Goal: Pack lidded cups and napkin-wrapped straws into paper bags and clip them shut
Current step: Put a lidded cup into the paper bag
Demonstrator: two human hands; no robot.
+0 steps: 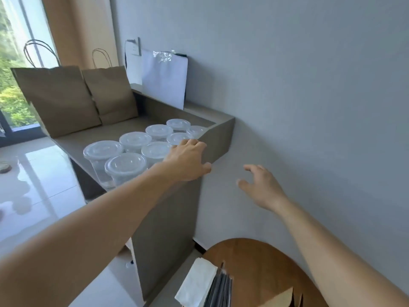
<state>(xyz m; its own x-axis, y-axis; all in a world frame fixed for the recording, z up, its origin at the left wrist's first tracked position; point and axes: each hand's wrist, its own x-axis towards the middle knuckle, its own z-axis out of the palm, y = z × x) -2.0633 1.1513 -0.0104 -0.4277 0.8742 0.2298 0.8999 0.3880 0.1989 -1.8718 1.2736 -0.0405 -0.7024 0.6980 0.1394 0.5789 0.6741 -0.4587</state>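
Head view: the left hand is reaching, fingers loose and empty, over the lidded cups grouped within reach on the desk, perhaps touching one lid; the right hand is hovering slack and empty, probably ready to help.

A white pouch leans against the wall.

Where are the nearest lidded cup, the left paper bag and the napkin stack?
nearest lidded cup (125,164): head view, centre of its clear lid.
left paper bag (59,100): head view, middle of its brown front face.
napkin stack (197,282): head view, middle of the top white sheet.
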